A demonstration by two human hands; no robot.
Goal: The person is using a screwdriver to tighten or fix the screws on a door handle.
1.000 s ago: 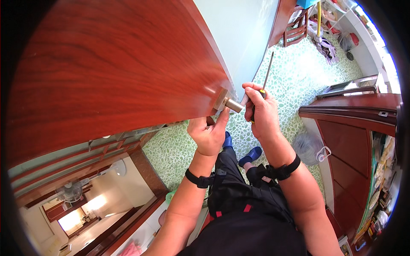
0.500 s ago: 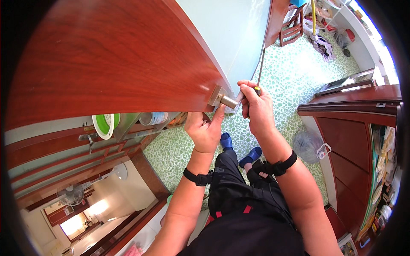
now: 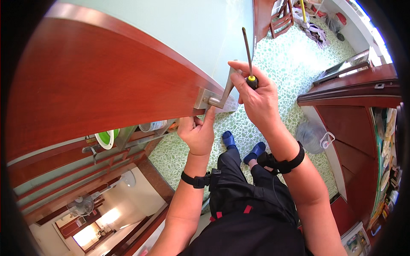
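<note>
My right hand [image 3: 260,96] is closed around a screwdriver [image 3: 253,82] with a black and yellow grip, its shaft pointing up and away. Those same fingers also hold the free end of a metal lever handle [image 3: 227,90]. The lever joins a square plate [image 3: 204,99] near the edge of a reddish-brown wooden door [image 3: 115,77]. Just below the plate is my left hand [image 3: 197,133], its thumb raised against the base of the handle. Its other fingers curl under the door's lower edge, partly hidden, and what they grip cannot be made out.
Green and white pebble-patterned flooring [image 3: 273,123] lies under my blue slippers [image 3: 228,139]. A large clear water bottle [image 3: 309,137] stands by a reddish-brown cabinet [image 3: 346,128] at right. A green and white basket [image 3: 106,138] sits beyond the door, and a wooden chair [image 3: 282,21] stands far off.
The lever now shows at full length, angled away from me, with my right hand higher on it. The screwdriver has risen and tilted left. The door sits differently in view; my left hand stays beneath the plate.
</note>
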